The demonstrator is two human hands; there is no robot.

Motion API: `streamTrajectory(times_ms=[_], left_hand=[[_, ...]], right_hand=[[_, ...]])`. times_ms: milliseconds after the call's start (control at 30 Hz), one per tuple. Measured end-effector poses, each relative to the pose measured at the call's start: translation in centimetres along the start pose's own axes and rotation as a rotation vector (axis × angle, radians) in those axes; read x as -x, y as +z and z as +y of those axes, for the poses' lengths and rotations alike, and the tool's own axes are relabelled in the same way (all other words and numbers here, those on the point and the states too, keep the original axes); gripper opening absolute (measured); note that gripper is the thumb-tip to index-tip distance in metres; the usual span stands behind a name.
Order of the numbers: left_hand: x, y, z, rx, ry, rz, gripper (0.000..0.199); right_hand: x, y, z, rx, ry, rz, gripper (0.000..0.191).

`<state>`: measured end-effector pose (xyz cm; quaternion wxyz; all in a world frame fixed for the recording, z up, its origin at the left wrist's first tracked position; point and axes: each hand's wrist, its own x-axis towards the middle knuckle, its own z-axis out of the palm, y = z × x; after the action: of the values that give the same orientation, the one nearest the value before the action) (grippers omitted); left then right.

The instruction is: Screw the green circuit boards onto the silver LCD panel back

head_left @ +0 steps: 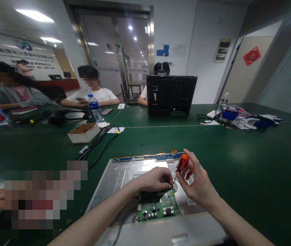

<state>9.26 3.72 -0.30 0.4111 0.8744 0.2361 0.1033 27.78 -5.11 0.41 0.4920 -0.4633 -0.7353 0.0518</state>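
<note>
My right hand [196, 179] grips a screwdriver [182, 162] with an orange and black handle, index finger on its top end. The shaft slants down to the upper edge of a green circuit board [158, 206]. Close by the tip, my left hand [157, 179] is closed in a pinch; whatever lies between its fingertips is hidden. The board sits on a silvery metal display panel [120, 171], partly under my left hand. Along the panel's far edge runs a narrow blue circuit strip [140, 158].
Beyond the panel stand a black monitor housing [172, 96], an open white box [83, 133] with cables [98, 143] beside it, and a water bottle [95, 107]. Bags and gloves [248, 119] lie at the right. Several people sit around the green table [263, 164]; one arm reaches in from the left.
</note>
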Motion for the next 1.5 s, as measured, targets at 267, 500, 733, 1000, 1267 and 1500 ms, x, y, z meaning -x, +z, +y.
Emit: streamTrajectory(times_ms=[267, 500, 733, 1000, 1267, 1500], left_hand=[[0.02, 0.05, 0.06, 0.004, -0.002, 0.004, 0.006], [-0.01, 0.00, 0.00, 0.002, 0.004, 0.000, 0.005], [0.05, -0.03, -0.06, 0.001, 0.009, -0.003, 0.005], [0.01, 0.06, -0.20, -0.004, 0.003, 0.006, 0.002], [0.00, 0.06, -0.21, 0.002, 0.000, -0.006, 0.004], [0.03, 0.05, -0.04, -0.001, 0.003, 0.003, 0.004]], right_hand=[[0.01, 0.07, 0.11, -0.002, -0.002, 0.004, 0.066], [-0.05, -0.08, 0.04, -0.011, -0.006, -0.003, 0.067], [-0.13, -0.21, -0.04, -0.002, -0.018, -0.013, 0.067], [-0.14, -0.19, -0.10, 0.003, -0.010, -0.012, 0.065], [-0.12, -0.17, -0.10, 0.006, -0.010, -0.006, 0.064], [-0.17, -0.21, -0.14, -0.010, -0.013, -0.010, 0.065]])
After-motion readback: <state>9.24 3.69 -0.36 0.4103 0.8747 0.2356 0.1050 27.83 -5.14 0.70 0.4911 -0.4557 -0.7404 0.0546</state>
